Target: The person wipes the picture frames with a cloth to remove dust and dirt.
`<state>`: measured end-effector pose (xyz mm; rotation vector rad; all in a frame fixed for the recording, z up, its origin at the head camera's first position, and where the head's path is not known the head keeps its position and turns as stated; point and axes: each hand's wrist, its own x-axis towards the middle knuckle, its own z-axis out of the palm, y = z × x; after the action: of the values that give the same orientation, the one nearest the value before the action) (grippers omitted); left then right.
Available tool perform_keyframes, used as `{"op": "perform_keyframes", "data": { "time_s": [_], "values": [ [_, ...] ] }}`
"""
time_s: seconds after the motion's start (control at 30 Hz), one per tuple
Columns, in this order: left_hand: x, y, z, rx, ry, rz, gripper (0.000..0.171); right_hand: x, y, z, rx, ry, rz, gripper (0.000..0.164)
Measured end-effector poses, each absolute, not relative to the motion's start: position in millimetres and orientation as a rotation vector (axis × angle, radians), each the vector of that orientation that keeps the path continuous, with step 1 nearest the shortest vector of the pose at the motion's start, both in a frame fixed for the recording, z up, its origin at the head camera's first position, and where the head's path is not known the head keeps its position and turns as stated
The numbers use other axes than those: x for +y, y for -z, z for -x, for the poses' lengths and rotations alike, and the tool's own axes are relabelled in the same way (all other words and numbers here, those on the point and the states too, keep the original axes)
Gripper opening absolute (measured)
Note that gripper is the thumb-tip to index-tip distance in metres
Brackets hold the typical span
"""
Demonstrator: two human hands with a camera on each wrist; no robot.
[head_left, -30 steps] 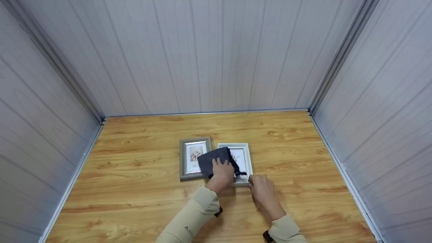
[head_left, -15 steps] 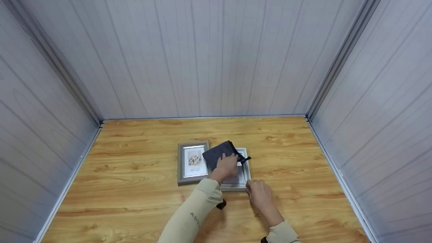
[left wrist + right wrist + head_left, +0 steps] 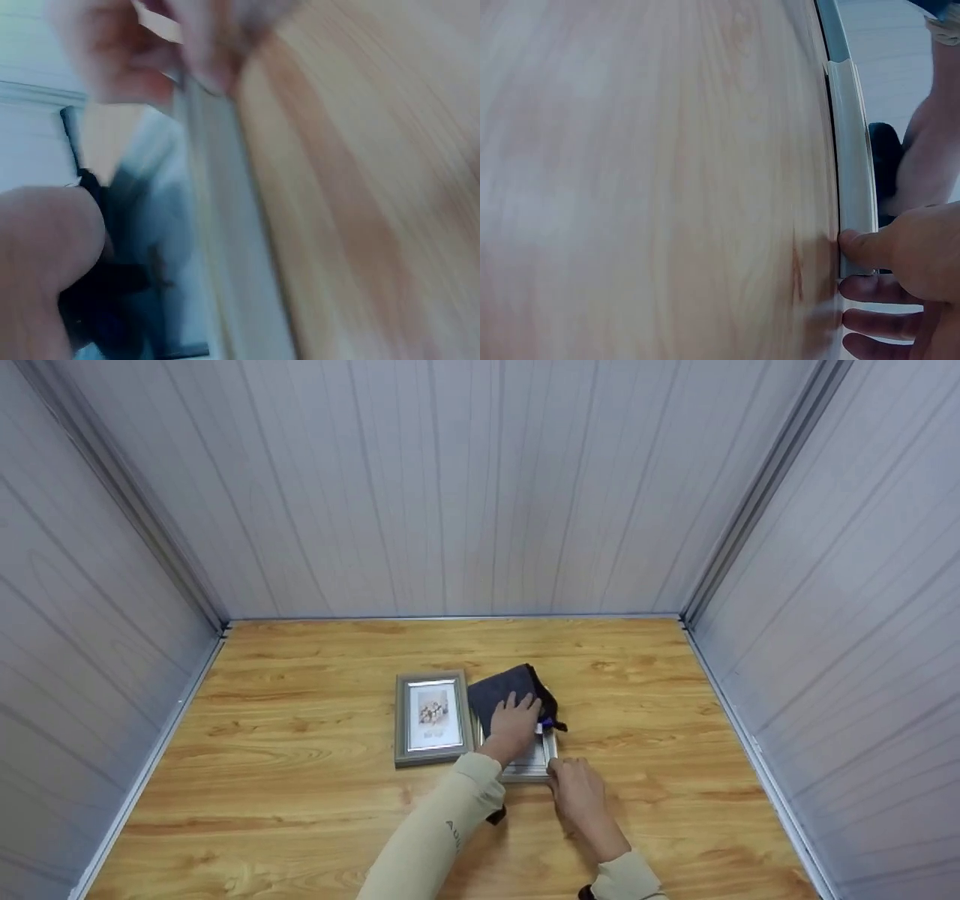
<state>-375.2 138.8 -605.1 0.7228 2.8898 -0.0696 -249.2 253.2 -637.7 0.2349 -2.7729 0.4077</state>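
Note:
My left hand (image 3: 514, 721) lies on a folded dark blue cloth (image 3: 489, 690), fingers spread across it. Beneath the cloth is a white picture frame (image 3: 529, 772), its upper part mostly hidden. My right hand (image 3: 579, 791) grips that frame's near right corner. In the right wrist view, the thumb (image 3: 859, 244) presses the side of the frame (image 3: 851, 142), with the other fingers around the corner. The blurred left wrist view shows my left thumb (image 3: 49, 247) beside the dark cloth (image 3: 112, 300) over the glass.
A grey-brown picture frame (image 3: 401, 720) with a flower print lies face up just left of the white one. Both frames are on a wood-grain table (image 3: 300, 810). Pale panel walls (image 3: 450, 495) stand at the back and both sides.
My left hand and the cloth have slid right and away across the white frame, baring the grey-brown frame. The right hand has kept its grip on the corner.

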Motion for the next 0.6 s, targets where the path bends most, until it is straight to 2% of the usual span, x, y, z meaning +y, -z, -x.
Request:
{"op": "perform_keyframes", "data": {
  "time_s": [0.23, 0.33, 0.47, 0.6],
  "values": [
    [131.9, 595.2, 378.3, 2.948, 0.375, -0.483, 0.055, 249.3, 635.3, 250.2, -2.769, -0.416, -0.197, 0.015],
    [125.8, 588.5, 377.1, 2.952, 0.376, -0.428, 0.065, 248.3, 634.9, 250.4, -2.768, -0.41, -0.186, 0.016],
    [117.8, 585.3, 372.2, 2.961, 0.288, -0.48, 0.073, 248.1, 635.3, 249.7, -2.781, -0.417, -0.171, 0.018],
    [116.6, 589.0, 365.5, 2.936, 0.152, -0.589, 0.061, 249.7, 636.6, 248.1, -2.805, -0.436, -0.151, 0.017]
  ]
}}
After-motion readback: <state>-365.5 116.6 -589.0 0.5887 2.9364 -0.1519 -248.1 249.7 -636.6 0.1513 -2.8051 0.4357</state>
